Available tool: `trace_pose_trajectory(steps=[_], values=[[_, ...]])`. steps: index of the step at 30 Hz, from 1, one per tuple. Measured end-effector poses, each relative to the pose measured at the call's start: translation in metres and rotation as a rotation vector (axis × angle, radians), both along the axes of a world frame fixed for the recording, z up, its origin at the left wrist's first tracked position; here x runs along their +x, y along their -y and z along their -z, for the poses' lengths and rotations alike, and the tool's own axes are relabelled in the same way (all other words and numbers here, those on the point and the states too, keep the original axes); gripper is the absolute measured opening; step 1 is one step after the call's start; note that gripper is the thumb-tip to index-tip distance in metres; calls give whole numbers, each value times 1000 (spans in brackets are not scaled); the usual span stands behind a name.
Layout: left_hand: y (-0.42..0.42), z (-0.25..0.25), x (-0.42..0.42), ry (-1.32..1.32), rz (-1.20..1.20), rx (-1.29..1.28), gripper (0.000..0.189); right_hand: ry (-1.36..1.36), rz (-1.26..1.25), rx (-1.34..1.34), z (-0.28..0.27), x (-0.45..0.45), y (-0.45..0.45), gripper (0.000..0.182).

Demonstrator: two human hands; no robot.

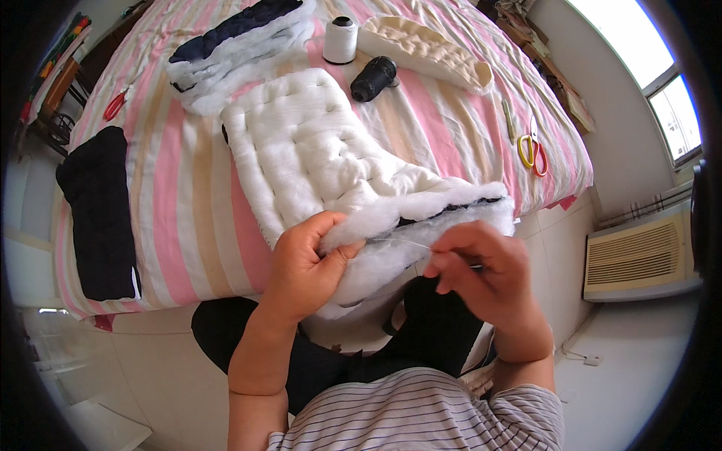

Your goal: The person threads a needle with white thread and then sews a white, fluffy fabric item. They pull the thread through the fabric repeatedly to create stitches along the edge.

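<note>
A white padded textile piece [299,152], stitched in rows of dimples, spreads over the bed edge towards my lap. My left hand [307,262] pinches its near edge between thumb and fingers, where loose white wadding [366,276] bulges out. Dark cloth [445,212] shows in a strip between the layers of wadding. From that edge a white thread [403,241] runs taut to my right hand [488,265], whose thumb and fingers are closed on it. A small glint shows by the right fingers; whether it is a needle I cannot tell.
On the striped bedcover [186,225] lie a black padded piece [98,214], red-handled scissors [115,106], a navy padded piece [237,34] with wadding and a cream one [428,51]. Also there are white [340,42] and black [372,80] thread spools, yellow-and-red scissors [533,152] and a slim green tool [509,121].
</note>
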State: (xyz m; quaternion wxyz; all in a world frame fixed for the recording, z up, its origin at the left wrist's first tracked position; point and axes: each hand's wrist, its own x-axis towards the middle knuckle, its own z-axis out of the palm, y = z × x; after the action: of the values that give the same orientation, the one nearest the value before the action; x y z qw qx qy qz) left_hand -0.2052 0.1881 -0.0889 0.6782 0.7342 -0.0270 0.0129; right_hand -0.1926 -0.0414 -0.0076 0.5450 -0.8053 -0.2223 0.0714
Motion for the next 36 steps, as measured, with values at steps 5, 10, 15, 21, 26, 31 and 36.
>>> trace_pose_trajectory(steps=[5, 10, 15, 21, 26, 31, 36], values=[[1, -3, -1, -40, 18, -47, 21, 66, -49, -229, 5, 7, -21, 8], [0, -3, 0, -5, 32, -50, 20, 164, -102, -344, 9, 12, -23, 7], [-1, -5, 1, -22, 34, -52, 20, 211, -97, -357, 12, 12, -22, 9], [-1, -4, 1, -9, 32, -48, 21, 205, -74, -340, 11, 12, -21, 11], [0, -1, 1, -10, 22, -49, 22, 225, -70, -334, 12, 12, -20, 13], [0, -2, 1, 13, 15, -34, 22, 235, -72, -365, 10, 12, -21, 13], [0, -2, 1, 1, 17, -24, 21, 292, -61, -400, 9, 11, -20, 14]])
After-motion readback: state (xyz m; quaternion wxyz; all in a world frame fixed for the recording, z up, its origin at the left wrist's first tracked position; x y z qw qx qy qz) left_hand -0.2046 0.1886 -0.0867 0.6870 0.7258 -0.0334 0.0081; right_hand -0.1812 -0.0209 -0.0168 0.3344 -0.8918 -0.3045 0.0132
